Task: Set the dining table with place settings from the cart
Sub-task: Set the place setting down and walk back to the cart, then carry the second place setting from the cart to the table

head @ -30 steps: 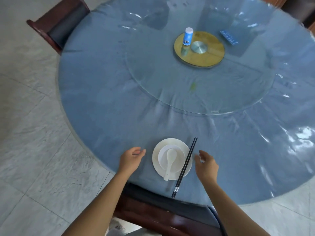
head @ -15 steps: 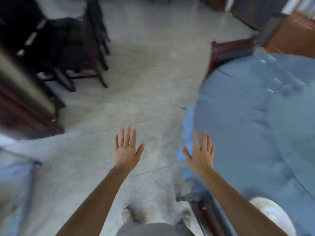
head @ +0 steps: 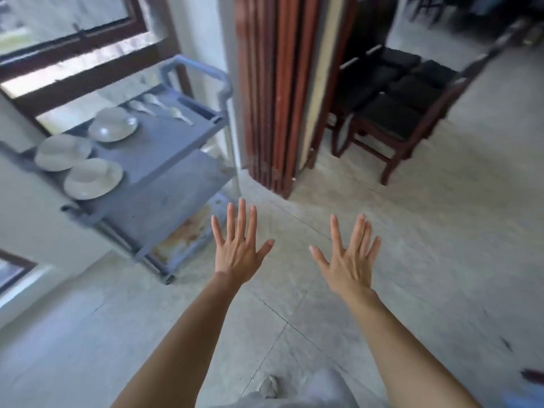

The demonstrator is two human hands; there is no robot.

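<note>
A blue-grey cart (head: 164, 142) stands at the left against the wall. On its top shelf sit three white plates, each with a bowl on it: one at the back (head: 113, 125), one at the far left (head: 62, 151) and one at the front (head: 93, 177). White spoons (head: 164, 107) lie at the shelf's far end. My left hand (head: 240, 245) and my right hand (head: 350, 254) are held out over the floor with fingers spread, holding nothing, to the right of the cart and below its top shelf in the view.
A folded wooden partition (head: 276, 92) stands straight ahead, right of the cart. Dark wooden chairs with black seats (head: 394, 113) are stacked behind it at the upper right. A window (head: 73, 45) sits behind the cart. Pale tiled floor (head: 426, 231) lies underfoot.
I have turned left away from the dining table, which has left the view; the cart has come into sight. Both hands went from near the set plate to spread open over the floor.
</note>
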